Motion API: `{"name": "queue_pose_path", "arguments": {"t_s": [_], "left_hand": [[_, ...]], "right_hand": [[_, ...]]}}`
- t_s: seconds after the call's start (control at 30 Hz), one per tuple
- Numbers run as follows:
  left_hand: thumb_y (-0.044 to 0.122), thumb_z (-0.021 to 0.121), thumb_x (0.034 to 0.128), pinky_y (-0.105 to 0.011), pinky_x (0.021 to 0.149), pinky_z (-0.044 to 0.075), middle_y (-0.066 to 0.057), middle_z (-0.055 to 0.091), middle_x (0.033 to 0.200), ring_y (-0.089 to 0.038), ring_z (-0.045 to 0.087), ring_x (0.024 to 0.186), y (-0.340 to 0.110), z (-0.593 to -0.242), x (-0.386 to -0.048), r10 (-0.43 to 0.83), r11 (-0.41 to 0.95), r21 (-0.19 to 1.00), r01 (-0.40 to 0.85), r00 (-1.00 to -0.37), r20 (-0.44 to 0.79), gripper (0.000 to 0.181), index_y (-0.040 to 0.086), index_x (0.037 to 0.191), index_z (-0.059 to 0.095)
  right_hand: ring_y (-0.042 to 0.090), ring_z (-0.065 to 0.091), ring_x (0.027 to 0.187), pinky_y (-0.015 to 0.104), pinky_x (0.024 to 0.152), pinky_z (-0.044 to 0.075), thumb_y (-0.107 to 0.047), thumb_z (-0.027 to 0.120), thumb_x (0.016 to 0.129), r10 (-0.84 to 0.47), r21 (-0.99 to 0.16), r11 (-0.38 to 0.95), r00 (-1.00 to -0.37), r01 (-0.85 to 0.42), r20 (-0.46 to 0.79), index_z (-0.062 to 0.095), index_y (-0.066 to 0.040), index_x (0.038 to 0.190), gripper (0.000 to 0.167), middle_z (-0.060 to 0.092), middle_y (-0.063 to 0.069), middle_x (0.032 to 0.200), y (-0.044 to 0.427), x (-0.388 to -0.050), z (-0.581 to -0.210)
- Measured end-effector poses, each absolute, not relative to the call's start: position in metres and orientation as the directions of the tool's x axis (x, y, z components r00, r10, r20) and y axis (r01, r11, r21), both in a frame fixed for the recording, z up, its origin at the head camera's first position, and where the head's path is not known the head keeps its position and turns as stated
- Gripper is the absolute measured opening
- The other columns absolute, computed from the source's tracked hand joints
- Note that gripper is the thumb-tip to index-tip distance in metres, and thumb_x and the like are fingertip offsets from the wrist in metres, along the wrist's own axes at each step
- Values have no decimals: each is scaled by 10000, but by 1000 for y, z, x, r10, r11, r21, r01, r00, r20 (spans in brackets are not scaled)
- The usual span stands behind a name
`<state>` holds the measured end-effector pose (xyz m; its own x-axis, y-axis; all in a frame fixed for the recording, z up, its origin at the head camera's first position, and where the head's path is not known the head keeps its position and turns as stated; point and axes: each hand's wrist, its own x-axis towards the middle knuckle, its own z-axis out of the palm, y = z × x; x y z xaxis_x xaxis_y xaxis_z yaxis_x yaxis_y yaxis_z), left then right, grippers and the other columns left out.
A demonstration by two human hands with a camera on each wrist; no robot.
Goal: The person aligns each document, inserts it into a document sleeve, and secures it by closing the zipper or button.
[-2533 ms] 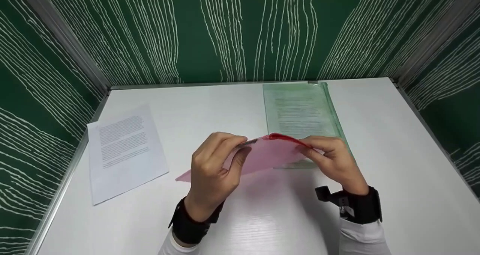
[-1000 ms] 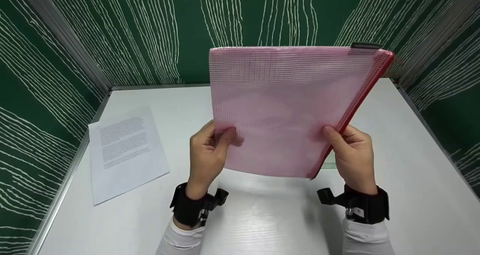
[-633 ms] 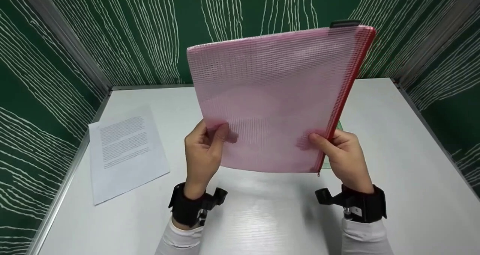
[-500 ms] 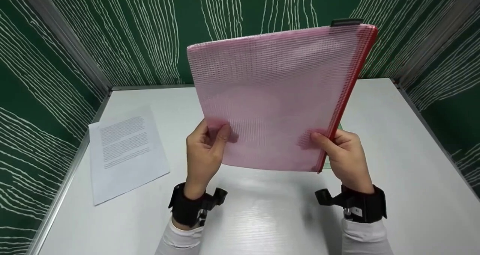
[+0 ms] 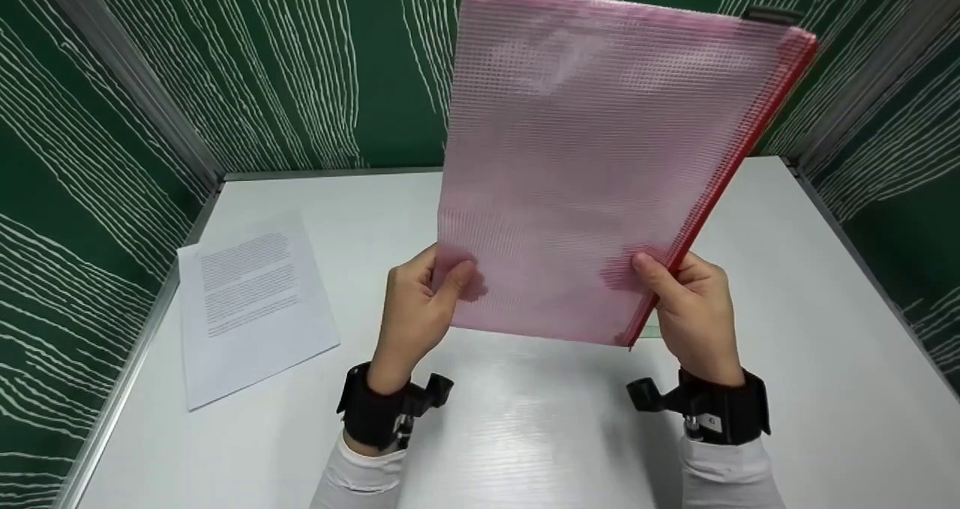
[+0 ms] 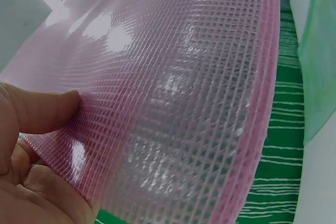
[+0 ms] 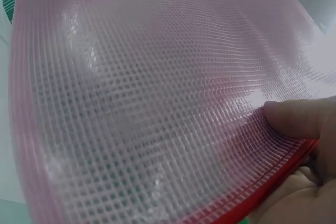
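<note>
A translucent pink mesh zipper folder [image 5: 577, 157] is held up above the table, its face towards me. Along its right side runs a red zipper edge [image 5: 731, 172], and a dark tab [image 5: 772, 16] sits at the top right corner. My left hand [image 5: 420, 306] pinches the lower left edge, thumb in front and fingers behind. On the zipper side, my right hand [image 5: 694, 306] grips the lower part the same way. Both wrist views show the thumbs pressed on the mesh, the left thumb [image 6: 47, 111] and the right thumb [image 7: 299, 118]. No printed sheet shows through the folder.
Printed paper sheets [image 5: 255, 314] lie on the white table [image 5: 517, 434] at the left. A green folder [image 5: 651, 331] lies behind the pink one, mostly hidden by it. Green panels with white wavy lines [image 5: 397, 67] enclose the table's back and sides.
The pink folder was seen nearly edge-on, then was turned to face me, raised higher and tilted clockwise. The left hand moved from its upper edge to the side. The papers have not moved.
</note>
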<state>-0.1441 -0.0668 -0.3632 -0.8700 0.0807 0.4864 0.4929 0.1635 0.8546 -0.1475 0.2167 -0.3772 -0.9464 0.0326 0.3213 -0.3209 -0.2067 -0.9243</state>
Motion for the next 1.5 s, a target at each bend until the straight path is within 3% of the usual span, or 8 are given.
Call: {"name": "queue_pose_path", "arguments": {"t_s": [0.2,0.37,0.63,0.8,1.0,1.23,1.5], "left_hand": [[37,596,866,-344,550,538,-203,610,682,-281,658,597,-69,-341,-133,-74,179,880,440,-886,458,127,-84,829,596],[61,609,864,-282,537,523,-175,609,673,-244,645,603,-76,-346,-139,-166,261,874,410,-873,459,137,-68,821,616],[129,641,851,-222,451,404,-78,580,611,-137,522,535,-93,-373,-166,-264,396,855,335,-850,455,166,10,737,624],[76,638,820,-249,460,336,-48,509,592,-140,422,542,-102,-383,-176,-289,495,830,255,-853,435,122,20,726,584],[41,592,817,-286,484,304,-34,436,606,-169,390,561,-111,-390,-182,-278,629,771,100,-897,343,93,7,744,546],[46,536,836,-402,618,439,-179,614,793,-295,569,720,-119,-399,-189,-257,717,696,-34,-941,219,106,-33,870,596],[19,492,843,-425,664,466,-192,614,830,-314,592,770,-124,-413,-197,-238,721,690,-64,-958,160,124,-54,884,584]], "right_hand": [[181,671,811,271,702,534,-132,616,871,-113,-976,13,-970,-217,214,607,68,1086,294,693,109,935,216,-148,-380],[198,659,845,294,729,531,-225,640,857,-189,-972,189,-977,-137,100,618,-8,1119,341,684,104,979,216,-151,-384],[290,649,730,396,650,539,-201,624,870,-364,-968,239,-931,-77,-16,588,-11,1106,305,647,177,916,213,-156,-393],[261,638,629,377,589,537,-127,607,877,-352,-961,268,-936,-73,-27,599,8,1035,208,603,228,835,202,-159,-400],[232,618,562,345,535,526,-96,598,872,-299,-941,332,-953,-64,-41,598,12,1022,185,597,211,761,182,-163,-411],[227,613,546,336,530,526,-91,585,870,-304,-919,394,-947,-25,-104,609,0,977,142,625,200,754,170,-166,-424],[157,576,490,301,482,502,-91,570,860,-319,-890,455,-931,12,-176,598,-4,888,96,623,184,678,160,-169,-437]]}}
